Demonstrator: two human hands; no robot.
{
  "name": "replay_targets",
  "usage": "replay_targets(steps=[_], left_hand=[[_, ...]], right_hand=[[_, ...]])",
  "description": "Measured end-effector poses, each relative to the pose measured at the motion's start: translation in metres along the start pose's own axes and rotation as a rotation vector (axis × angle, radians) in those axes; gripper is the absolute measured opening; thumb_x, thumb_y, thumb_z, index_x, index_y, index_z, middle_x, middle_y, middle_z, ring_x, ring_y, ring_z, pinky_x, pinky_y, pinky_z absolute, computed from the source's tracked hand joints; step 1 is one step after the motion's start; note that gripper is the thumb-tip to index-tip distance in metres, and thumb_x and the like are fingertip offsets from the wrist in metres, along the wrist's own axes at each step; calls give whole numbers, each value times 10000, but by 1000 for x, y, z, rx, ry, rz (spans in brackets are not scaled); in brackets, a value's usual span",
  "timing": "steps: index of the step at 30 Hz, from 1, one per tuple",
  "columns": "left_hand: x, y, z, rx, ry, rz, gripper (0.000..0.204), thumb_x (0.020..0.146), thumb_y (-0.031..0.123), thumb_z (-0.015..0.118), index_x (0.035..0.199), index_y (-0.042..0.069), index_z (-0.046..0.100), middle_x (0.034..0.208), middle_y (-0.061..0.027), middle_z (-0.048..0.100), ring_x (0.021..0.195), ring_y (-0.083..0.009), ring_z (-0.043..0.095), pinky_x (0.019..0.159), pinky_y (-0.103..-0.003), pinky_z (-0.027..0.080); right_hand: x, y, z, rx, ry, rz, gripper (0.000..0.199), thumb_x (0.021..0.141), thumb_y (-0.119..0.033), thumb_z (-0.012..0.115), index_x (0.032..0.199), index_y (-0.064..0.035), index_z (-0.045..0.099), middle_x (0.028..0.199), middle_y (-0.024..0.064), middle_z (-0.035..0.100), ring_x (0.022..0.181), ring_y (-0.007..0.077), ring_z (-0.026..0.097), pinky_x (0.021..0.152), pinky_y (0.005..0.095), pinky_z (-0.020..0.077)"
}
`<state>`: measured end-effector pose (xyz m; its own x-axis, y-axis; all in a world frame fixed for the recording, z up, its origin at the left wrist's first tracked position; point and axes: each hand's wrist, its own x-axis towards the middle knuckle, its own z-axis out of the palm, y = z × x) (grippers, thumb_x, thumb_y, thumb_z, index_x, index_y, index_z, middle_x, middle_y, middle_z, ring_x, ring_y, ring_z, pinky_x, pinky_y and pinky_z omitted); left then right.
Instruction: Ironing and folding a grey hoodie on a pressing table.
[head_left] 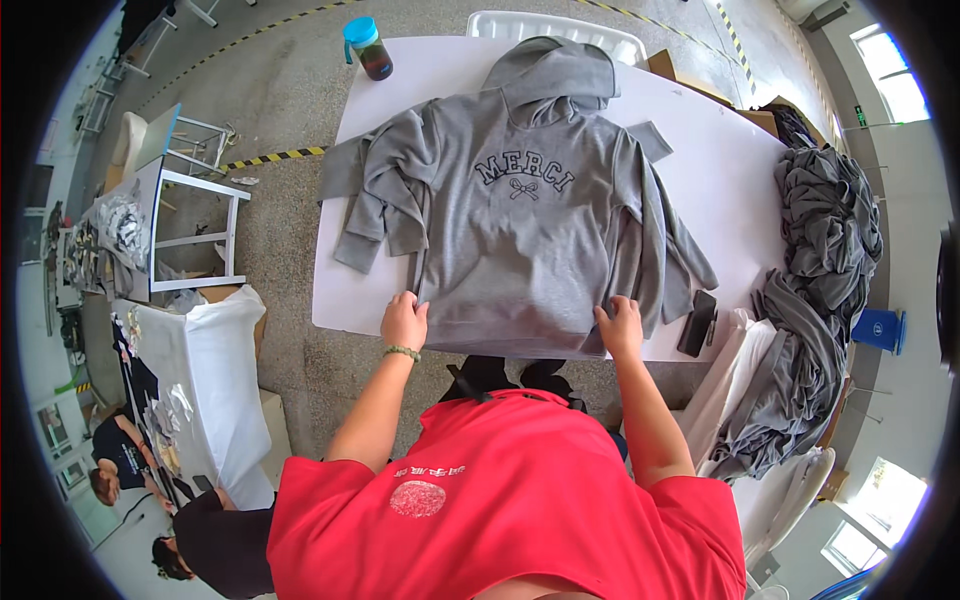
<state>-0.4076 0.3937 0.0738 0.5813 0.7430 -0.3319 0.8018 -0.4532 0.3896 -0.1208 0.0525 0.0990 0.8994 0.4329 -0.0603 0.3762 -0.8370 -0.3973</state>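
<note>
Hoodie: the grey hoodie (pixel 520 230) lies front-up across the middle of the white table (pixel 720 170), hem at the near edge.
Left hand: your left hand (pixel 404 322) pinches the hem's left corner.
Right hand: your right hand (pixel 621 327) pinches its right corner.
Nearby: a black phone (pixel 697 323) lies just right, at the near edge.

Grey hoodie (pixel 530 215) (dark lettering across its chest) on white table (pixel 720 160).

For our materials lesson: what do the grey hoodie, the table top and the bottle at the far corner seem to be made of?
Hoodie: soft knit, probably cotton fleece; matte, with limp folds and a ribbed hem.
Table top: smooth white board, perhaps laminate or plastic; flat, even, slightly glossy.
Bottle: clear plastic or glass, hard to tell; dark liquid shows through, and the blue lid looks plastic.
</note>
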Motion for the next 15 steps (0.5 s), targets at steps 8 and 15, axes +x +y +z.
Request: replay_targets(steps=[8, 15], left_hand=[[9, 3, -14, -30, 58, -29, 283, 1019, 327, 639, 1108, 71, 556, 980, -211, 720, 935, -452, 685, 772, -563, 517], [0, -6, 0, -150, 206, -89, 276, 1073, 367, 554, 1122, 96, 540, 951, -218, 724, 904, -484, 676, 759, -582, 508]], right_hand=[[-1, -24, 7, 91, -305, 331, 530, 839, -408, 808, 1184, -30, 667, 1065, 234, 722, 1008, 409, 698, 891, 495, 541], [-7, -26, 14, 257, -3, 238, 442, 842, -344, 758, 1069, 17, 644, 965, 231, 698, 928, 400, 680, 845, 480, 529]])
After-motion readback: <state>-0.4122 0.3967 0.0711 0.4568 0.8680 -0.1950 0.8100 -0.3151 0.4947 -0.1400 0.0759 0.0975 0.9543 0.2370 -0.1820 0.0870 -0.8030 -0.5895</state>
